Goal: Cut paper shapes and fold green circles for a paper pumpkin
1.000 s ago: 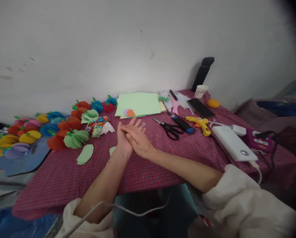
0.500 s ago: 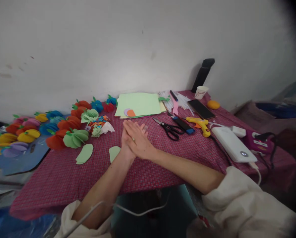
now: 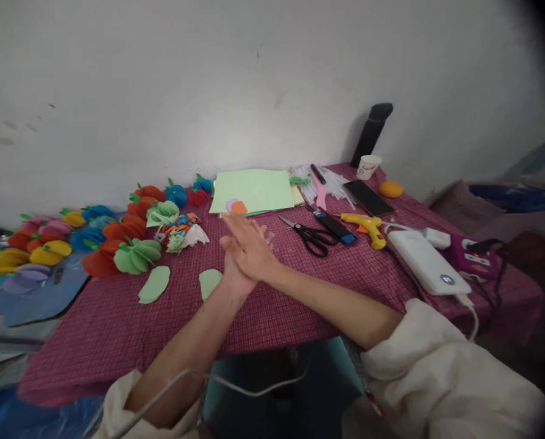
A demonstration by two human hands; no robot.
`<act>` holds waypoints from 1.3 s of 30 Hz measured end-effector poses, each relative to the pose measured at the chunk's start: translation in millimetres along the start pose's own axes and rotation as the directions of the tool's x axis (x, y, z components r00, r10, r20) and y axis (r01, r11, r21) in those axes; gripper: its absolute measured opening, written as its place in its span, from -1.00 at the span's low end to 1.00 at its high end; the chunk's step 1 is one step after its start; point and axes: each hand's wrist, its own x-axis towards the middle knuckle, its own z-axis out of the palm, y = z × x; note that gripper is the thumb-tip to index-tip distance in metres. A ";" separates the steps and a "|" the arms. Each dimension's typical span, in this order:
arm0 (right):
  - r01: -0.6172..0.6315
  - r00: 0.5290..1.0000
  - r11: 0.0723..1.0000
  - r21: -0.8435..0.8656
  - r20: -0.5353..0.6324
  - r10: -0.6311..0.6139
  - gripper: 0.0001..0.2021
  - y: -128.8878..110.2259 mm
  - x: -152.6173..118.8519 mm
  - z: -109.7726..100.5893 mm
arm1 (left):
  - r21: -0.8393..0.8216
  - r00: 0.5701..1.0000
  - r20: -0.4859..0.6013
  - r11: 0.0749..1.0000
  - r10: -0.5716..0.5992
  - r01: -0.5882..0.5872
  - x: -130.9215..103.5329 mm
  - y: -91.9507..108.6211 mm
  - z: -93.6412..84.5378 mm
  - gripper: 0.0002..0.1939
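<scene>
Above the middle of the table, my right hand [image 3: 253, 249] lies flat across my left hand [image 3: 236, 273], palm against palm. The right fingers are stretched out and point away to the upper left. Most of the left hand is covered, though some of its fingertips show past the right hand's far edge. Whether anything lies between the palms is hidden. Nearest on the left are a cut piece of light green paper [image 3: 210, 283] and another such green piece [image 3: 154, 285]. Black-handled scissors [image 3: 313, 236] lie to the right of my hands.
Several colourful paper pumpkins [image 3: 138, 255] crowd the left, beside paper scraps [image 3: 183, 231]. Green paper sheets [image 3: 254, 190] lie at the back. A yellow glue gun [image 3: 367, 228], phone [image 3: 368, 199], paper cup [image 3: 369, 167] and white power bank [image 3: 428, 262] stand or lie right. A white cable crosses in front.
My right hand has shifted and turned slightly over the left, its fingers a little more raised, in a rubbing-like motion. The palms stay together. The view has shifted slightly.
</scene>
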 end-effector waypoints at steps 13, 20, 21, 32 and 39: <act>-0.117 0.973 0.982 -0.150 -0.216 0.083 -0.46 31.7 6.8 -21.9 | 0.190 0.976 -0.164 0.975 0.145 -0.113 14.1 1.5 -6.2 -0.70; -0.272 0.919 0.922 0.277 -0.208 0.334 -0.48 72.3 8.3 -24.1 | 0.250 0.986 -0.154 0.968 0.058 -0.018 22.7 21.8 -9.3 -0.55; -0.317 0.904 0.893 0.318 -0.183 0.386 -0.47 78.1 7.7 -22.0 | 0.235 0.988 -0.147 0.972 0.040 -0.004 23.6 20.8 -10.0 -0.55; -0.154 0.906 0.937 -0.313 0.335 0.261 -0.83 105.1 -12.0 -33.7 | 0.262 0.982 -0.167 0.964 0.083 -0.037 28.1 29.4 -25.8 -0.65; -0.046 0.893 0.972 -0.229 0.426 0.143 -0.85 82.6 4.8 -18.8 | 0.198 0.971 -0.206 0.977 0.124 -0.082 32.8 34.5 -31.3 -0.70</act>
